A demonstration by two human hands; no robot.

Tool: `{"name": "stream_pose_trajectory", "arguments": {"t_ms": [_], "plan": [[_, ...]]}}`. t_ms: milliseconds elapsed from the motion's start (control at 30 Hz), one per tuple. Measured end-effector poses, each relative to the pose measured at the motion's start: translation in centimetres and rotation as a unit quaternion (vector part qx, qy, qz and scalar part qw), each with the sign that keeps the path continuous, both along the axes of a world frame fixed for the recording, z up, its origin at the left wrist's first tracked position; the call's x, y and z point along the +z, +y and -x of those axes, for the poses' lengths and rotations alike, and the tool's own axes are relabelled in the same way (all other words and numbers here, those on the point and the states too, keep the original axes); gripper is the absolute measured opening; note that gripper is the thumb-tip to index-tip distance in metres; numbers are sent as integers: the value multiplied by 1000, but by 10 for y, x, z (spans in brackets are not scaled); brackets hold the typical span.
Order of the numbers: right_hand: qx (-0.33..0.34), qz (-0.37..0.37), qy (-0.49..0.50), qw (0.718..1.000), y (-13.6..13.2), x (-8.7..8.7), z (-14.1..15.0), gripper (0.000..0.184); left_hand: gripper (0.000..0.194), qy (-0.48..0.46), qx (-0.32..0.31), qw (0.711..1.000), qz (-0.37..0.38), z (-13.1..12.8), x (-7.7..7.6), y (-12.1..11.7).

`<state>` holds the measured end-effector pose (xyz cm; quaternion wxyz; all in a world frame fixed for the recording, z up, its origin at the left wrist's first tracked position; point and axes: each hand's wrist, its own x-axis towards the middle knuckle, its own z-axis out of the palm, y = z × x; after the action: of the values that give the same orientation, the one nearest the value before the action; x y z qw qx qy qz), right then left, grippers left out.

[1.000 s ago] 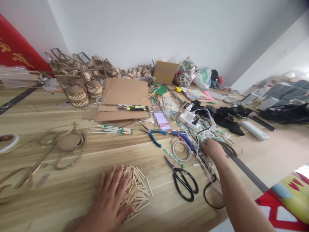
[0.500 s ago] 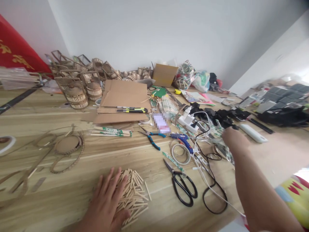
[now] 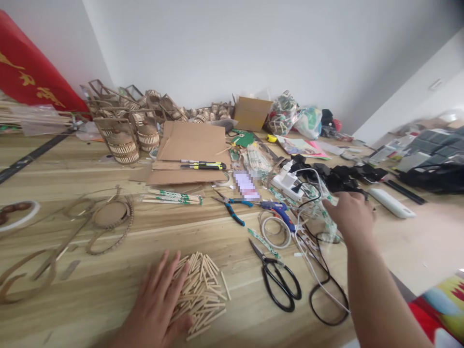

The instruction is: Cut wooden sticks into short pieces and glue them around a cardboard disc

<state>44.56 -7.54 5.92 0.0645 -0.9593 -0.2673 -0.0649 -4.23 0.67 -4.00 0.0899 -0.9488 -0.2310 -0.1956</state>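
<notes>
My left hand lies flat with its fingers spread, against the left side of a pile of short cut wooden sticks. Off to the right, my right hand is closed at a bunch of crumpled clear plastic wrappers with green print; its fingertips are partly hidden. Between the hands lie black-handled scissors, a roll of tape, a blue glue gun and blue-handled pliers. One loose wrapper strip rests above the scissors.
Cables run from a white power strip past my right forearm. Cardboard sheets with utility knives lie at the back, beside small woven baskets. Wrapped sticks, a phone and a white bar-shaped object are nearby.
My right hand has drawn slightly left across the table, and the wrappers by it have shifted left too. My left hand stays at the stick pile. The view has turned a little left.
</notes>
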Motion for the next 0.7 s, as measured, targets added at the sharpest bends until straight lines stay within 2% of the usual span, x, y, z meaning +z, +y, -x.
{"name": "stream_pose_trajectory", "arguments": {"t_ms": [67, 167, 300, 467, 567, 700], "plan": [[45, 33, 18, 998, 7, -10, 24, 35, 79, -5, -6, 1000, 0, -2, 2, -1], [109, 86, 69, 988, 24, -32, 50, 27, 80, -10, -13, 1000, 5, -4, 6, -5], [159, 112, 99, 976, 36, -46, 57, 24, 82, -13, -21, 1000, -1, -3, 7, -7], [187, 119, 124, 967, 36, -44, 51, 15, 75, -23, -11, 1000, -10, 1, 3, -9], [188, 106, 134, 967, 35, -40, 51, 16, 72, -22, -10, 1000, 1, 3, 3, -11], [181, 64, 150, 970, 30, -23, 49, 23, 66, -16, -7, 1000, 18, 3, 5, -11]]}}
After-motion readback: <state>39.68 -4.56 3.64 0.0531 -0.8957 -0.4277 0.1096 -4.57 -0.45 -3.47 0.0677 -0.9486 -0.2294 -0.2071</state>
